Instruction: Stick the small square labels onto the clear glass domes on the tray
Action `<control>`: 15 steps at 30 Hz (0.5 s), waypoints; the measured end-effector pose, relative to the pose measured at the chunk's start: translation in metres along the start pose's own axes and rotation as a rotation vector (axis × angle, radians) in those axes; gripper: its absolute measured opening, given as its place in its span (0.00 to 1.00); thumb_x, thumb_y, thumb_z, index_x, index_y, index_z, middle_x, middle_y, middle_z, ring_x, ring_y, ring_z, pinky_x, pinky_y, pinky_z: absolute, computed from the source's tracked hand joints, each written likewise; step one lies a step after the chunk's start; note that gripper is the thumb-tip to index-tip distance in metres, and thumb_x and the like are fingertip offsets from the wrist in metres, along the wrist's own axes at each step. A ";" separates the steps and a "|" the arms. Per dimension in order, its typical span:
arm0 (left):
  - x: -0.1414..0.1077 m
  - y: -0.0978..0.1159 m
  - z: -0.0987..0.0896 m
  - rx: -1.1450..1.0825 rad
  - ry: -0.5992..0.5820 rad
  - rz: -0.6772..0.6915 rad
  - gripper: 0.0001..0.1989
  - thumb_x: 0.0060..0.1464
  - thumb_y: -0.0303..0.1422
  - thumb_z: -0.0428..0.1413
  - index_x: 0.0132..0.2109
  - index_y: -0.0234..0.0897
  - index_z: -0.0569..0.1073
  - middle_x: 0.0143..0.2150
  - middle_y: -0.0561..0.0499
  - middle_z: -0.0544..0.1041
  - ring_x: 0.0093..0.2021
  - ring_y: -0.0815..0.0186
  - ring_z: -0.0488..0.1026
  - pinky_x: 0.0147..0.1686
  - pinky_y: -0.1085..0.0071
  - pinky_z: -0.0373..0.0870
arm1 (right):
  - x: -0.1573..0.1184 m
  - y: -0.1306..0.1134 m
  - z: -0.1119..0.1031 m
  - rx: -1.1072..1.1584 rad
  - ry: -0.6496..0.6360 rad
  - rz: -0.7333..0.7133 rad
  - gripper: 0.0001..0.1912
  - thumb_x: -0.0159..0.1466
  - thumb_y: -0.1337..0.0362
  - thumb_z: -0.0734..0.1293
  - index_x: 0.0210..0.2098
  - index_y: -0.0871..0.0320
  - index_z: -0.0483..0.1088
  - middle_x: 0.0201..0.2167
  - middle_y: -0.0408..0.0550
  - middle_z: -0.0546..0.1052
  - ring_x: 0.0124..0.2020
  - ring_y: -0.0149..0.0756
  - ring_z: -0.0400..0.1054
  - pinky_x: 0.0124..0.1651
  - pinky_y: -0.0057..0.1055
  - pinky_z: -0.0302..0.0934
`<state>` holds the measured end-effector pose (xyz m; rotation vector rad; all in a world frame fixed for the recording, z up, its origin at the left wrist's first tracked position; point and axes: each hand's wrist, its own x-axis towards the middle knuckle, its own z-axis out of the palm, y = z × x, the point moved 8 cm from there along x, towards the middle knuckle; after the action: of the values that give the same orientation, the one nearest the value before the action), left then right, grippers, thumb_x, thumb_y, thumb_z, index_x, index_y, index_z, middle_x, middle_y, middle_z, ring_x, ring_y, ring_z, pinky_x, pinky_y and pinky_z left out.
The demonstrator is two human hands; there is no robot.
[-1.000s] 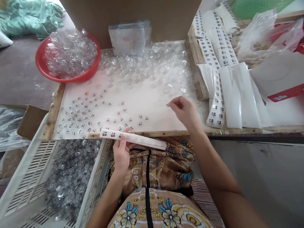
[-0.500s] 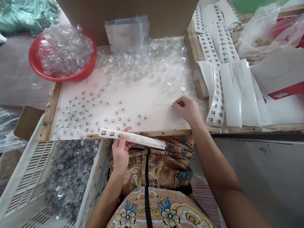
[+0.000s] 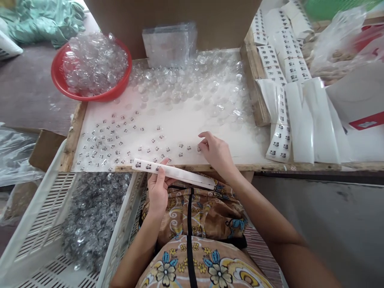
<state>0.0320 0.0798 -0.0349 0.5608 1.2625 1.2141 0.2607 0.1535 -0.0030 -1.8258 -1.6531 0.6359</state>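
Wood-edged table [image 3: 186, 120] strewn with clear discs [image 3: 174, 82]
Pinches printed strip [image 3: 189, 177] in left hand [image 3: 158, 190] at front edge; likely light, bendy, hold by edges; has right hand [image 3: 217, 154] curled at printed disc [image 3: 199, 149], unclear if gripping

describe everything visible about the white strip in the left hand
The white strip is long, narrow and papery, looks layered toward its right end, and bears dark panda prints near its left. It slants down rightward, gripped by the left hand, thumb on top, its left end overlapping the wooden edge in view.
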 end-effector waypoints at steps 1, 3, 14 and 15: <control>0.000 0.000 0.000 0.013 0.000 0.002 0.26 0.55 0.47 0.62 0.56 0.38 0.78 0.44 0.45 0.82 0.40 0.59 0.80 0.39 0.64 0.80 | -0.004 -0.014 0.003 0.019 0.000 -0.039 0.11 0.65 0.69 0.61 0.44 0.56 0.71 0.36 0.52 0.78 0.39 0.43 0.71 0.43 0.38 0.61; -0.001 -0.002 0.002 0.030 -0.016 0.002 0.26 0.56 0.47 0.61 0.58 0.40 0.76 0.47 0.44 0.81 0.43 0.58 0.80 0.41 0.63 0.80 | -0.012 -0.044 0.011 0.129 -0.061 -0.140 0.08 0.66 0.66 0.63 0.43 0.56 0.71 0.41 0.53 0.78 0.41 0.42 0.71 0.44 0.37 0.62; 0.001 0.003 0.006 -0.031 -0.089 -0.001 0.26 0.55 0.49 0.60 0.54 0.37 0.77 0.41 0.43 0.83 0.45 0.51 0.82 0.42 0.58 0.81 | -0.034 -0.092 0.042 0.472 -0.509 -0.302 0.06 0.67 0.68 0.63 0.41 0.55 0.71 0.42 0.45 0.79 0.39 0.32 0.71 0.42 0.30 0.63; 0.002 0.003 0.005 -0.030 -0.072 -0.004 0.24 0.55 0.49 0.61 0.51 0.36 0.79 0.39 0.43 0.84 0.43 0.51 0.82 0.41 0.58 0.81 | -0.034 -0.091 0.041 0.463 -0.508 -0.320 0.07 0.67 0.69 0.63 0.43 0.55 0.70 0.44 0.46 0.79 0.41 0.33 0.71 0.44 0.30 0.63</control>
<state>0.0352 0.0841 -0.0319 0.5749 1.1827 1.1981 0.1630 0.1288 0.0303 -1.0932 -1.8560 1.2837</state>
